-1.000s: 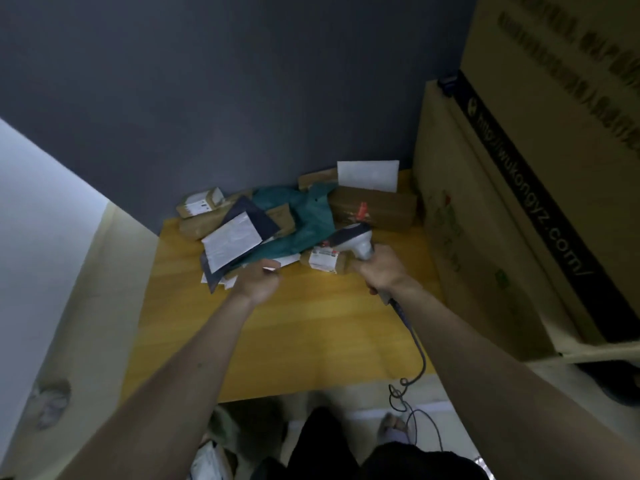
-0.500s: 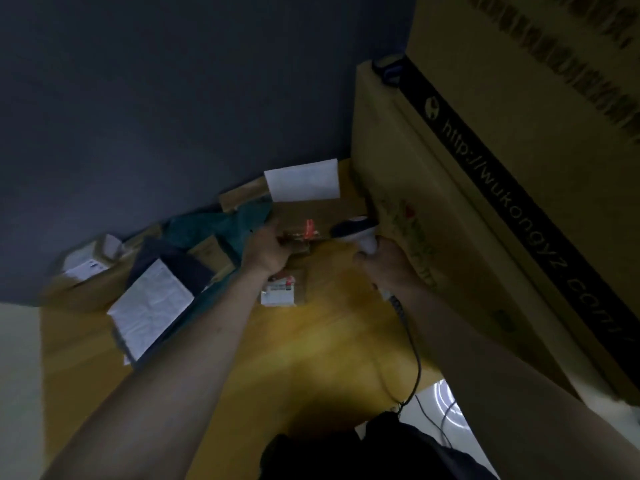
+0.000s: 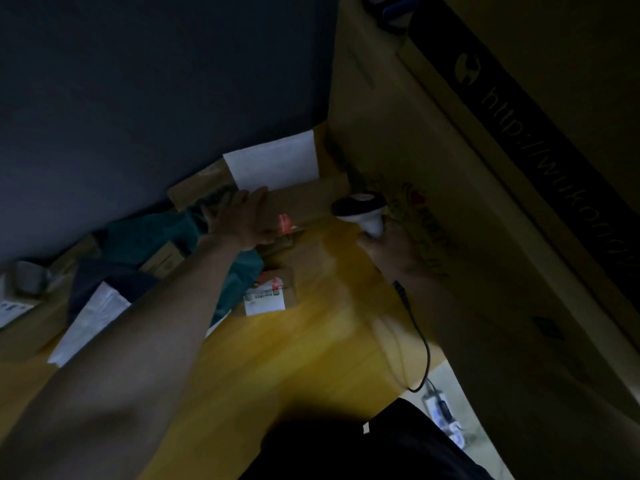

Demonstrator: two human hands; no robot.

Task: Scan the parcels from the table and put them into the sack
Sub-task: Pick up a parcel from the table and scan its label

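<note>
Parcels lie piled at the back of a yellow wooden table (image 3: 311, 341). My left hand (image 3: 242, 220) rests with straight fingers on the left end of a long brown cardboard parcel (image 3: 304, 199) that bears a red sticker. My right hand (image 3: 388, 251) grips the handle of a white barcode scanner (image 3: 360, 209), whose dark head sits just right of that parcel. A small brown parcel with a white label (image 3: 273, 292) lies in front, under my left forearm. A teal bag (image 3: 149, 233) and a dark mailer with a white label (image 3: 93, 313) lie to the left. No sack is in view.
Tall cardboard cartons (image 3: 450, 168) wall off the table's right side, close to my right hand. A white sheet (image 3: 273, 164) leans behind the long parcel. The scanner's cable (image 3: 415, 327) hangs down to a power strip (image 3: 443, 414) on the floor. A dark wall stands behind.
My view has swung right and closer. My left hand left the parcels on the left and reached onto the long brown parcel. The scanner moved right, toward the cartons.
</note>
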